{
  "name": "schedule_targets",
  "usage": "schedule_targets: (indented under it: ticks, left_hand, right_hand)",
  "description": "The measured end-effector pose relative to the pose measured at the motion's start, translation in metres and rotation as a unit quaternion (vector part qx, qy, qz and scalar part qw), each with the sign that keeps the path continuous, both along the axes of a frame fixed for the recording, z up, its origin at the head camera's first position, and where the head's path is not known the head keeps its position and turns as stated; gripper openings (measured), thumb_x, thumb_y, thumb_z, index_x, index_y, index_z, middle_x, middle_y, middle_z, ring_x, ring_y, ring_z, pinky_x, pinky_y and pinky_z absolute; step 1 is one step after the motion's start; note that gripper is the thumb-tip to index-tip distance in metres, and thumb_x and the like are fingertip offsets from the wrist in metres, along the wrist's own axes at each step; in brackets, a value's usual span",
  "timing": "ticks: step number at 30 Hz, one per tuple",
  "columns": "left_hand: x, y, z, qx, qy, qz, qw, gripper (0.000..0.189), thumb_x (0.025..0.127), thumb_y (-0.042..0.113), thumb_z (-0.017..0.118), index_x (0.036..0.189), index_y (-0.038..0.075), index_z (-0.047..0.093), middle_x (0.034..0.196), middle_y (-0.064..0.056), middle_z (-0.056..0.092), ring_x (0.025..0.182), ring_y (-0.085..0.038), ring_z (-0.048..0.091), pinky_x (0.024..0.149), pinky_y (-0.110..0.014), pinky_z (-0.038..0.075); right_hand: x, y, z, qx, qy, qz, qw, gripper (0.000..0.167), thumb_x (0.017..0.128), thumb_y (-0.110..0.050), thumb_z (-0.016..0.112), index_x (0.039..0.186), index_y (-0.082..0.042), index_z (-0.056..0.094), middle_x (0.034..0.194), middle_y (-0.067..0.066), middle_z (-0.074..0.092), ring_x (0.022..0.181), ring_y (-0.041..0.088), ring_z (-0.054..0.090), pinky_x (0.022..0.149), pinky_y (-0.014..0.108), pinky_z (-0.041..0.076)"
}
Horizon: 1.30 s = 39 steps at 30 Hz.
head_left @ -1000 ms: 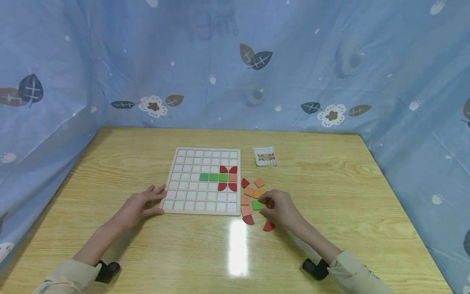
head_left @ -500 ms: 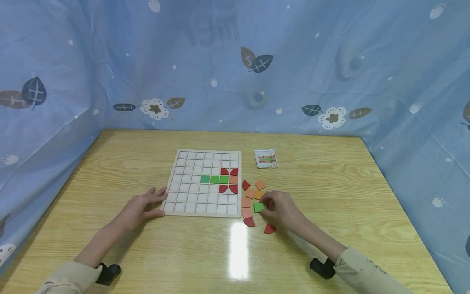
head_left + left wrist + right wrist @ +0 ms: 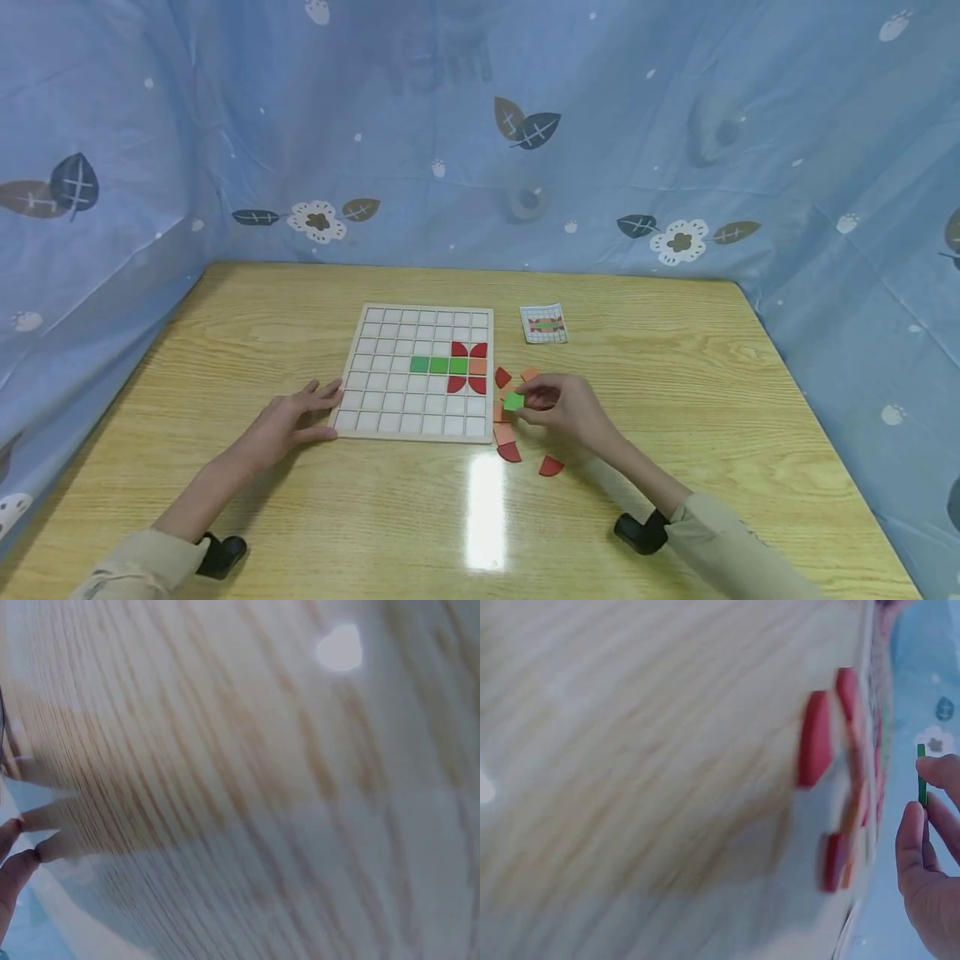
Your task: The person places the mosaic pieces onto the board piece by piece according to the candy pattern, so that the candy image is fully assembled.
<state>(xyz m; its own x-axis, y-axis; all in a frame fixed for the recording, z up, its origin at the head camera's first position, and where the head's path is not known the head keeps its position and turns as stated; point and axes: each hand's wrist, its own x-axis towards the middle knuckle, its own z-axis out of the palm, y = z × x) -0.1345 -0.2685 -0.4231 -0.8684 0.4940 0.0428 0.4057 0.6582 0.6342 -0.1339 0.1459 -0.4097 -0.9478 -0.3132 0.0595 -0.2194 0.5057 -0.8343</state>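
Note:
My right hand [image 3: 566,408] pinches a green square tile [image 3: 513,402] by its edge between thumb and fingers. In the right wrist view the same tile [image 3: 922,780] stands up thin, raised above the table. Below and beside it lie loose orange squares [image 3: 505,434] and red quarter-circle tiles [image 3: 508,452], some hidden by the hand. To the left is a white grid board [image 3: 412,403] bearing a row of three green squares [image 3: 438,365], an orange square [image 3: 477,367] and several red quarter circles [image 3: 477,385]. My left hand [image 3: 281,423] rests with relaxed fingers at the board's lower left edge.
A small paper card [image 3: 543,323] printed with a red, orange and green pattern lies behind the loose tiles. One red quarter circle [image 3: 551,466] sits apart, nearer the front. A blue patterned cloth [image 3: 450,150] hangs around the wooden table [image 3: 660,350].
The right hand has lifted the green tile from among the loose tiles and moved it a little left and away from me. The left hand stays at the board.

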Motion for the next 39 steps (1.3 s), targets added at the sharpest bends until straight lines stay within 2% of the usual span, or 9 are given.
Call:
schedule_targets:
  ticks: [5,15,19,25,30,36,39]
  left_hand:
    - [0.001,-0.002,0.001,-0.001,0.009,-0.005,0.9999,0.062,0.081,0.018,0.074,0.132,-0.009,0.051,0.141,-0.025,0.043,0.130,-0.056,0.028,0.099,-0.068,0.029]
    - [-0.001,-0.001,0.003,-0.007,0.000,0.000,1.0000,0.063,0.081,0.020,0.074,0.133,-0.008,0.051,0.142,-0.023,0.042,0.131,-0.054,0.028,0.101,-0.067,0.028]
    - [0.000,-0.002,0.003,-0.009,0.001,0.001,1.0000,0.063,0.081,0.020,0.074,0.132,-0.009,0.051,0.141,-0.024,0.042,0.131,-0.055,0.028,0.100,-0.067,0.028]
    - [0.000,-0.003,0.001,-0.004,0.009,-0.004,0.9999,0.062,0.080,0.018,0.075,0.132,-0.009,0.051,0.140,-0.025,0.043,0.130,-0.056,0.029,0.100,-0.067,0.029]
    - [0.000,-0.003,0.001,-0.001,0.004,-0.005,1.0000,0.063,0.081,0.018,0.074,0.133,-0.008,0.050,0.141,-0.025,0.042,0.131,-0.055,0.028,0.100,-0.067,0.028]
    - [0.000,-0.003,0.002,-0.006,0.003,-0.001,1.0000,0.063,0.081,0.019,0.074,0.133,-0.008,0.050,0.141,-0.025,0.042,0.131,-0.054,0.028,0.101,-0.067,0.028]
    - [0.000,-0.004,0.001,-0.008,0.002,0.000,1.0000,0.063,0.081,0.018,0.074,0.133,-0.008,0.050,0.141,-0.024,0.042,0.131,-0.054,0.027,0.101,-0.067,0.028]
  right_hand:
    - [-0.011,-0.022,0.006,-0.054,-0.023,-0.031,0.9978,0.017,0.078,-0.004,0.078,0.094,0.000,0.075,0.081,0.005,0.069,0.070,0.014,0.063,0.065,0.021,0.054]
    - [-0.031,-0.058,0.015,-0.090,-0.033,-0.074,0.9927,0.020,0.077,-0.004,0.080,0.096,0.001,0.075,0.083,0.008,0.071,0.072,0.014,0.066,0.065,0.022,0.055]
    - [-0.037,-0.070,0.017,-0.085,-0.021,-0.070,0.9937,0.020,0.079,-0.004,0.078,0.099,0.000,0.075,0.086,0.010,0.071,0.074,0.017,0.067,0.067,0.025,0.055]
    - [-0.043,-0.088,0.016,-0.077,-0.028,-0.065,0.9945,0.021,0.080,-0.003,0.077,0.101,0.000,0.075,0.093,0.012,0.072,0.079,0.019,0.068,0.068,0.025,0.055]
    - [-0.048,-0.099,0.012,-0.062,-0.016,-0.053,0.9965,0.020,0.080,-0.001,0.076,0.100,0.000,0.074,0.088,0.009,0.071,0.079,0.017,0.067,0.070,0.025,0.056]
    - [-0.056,-0.114,0.004,-0.050,-0.028,-0.051,0.9971,0.020,0.079,0.000,0.077,0.098,0.002,0.075,0.087,0.013,0.072,0.078,0.019,0.068,0.067,0.022,0.055]
    - [-0.059,-0.123,0.001,-0.036,-0.008,-0.053,0.9979,0.019,0.078,-0.001,0.078,0.096,0.001,0.075,0.086,0.012,0.072,0.076,0.018,0.068,0.066,0.020,0.054]
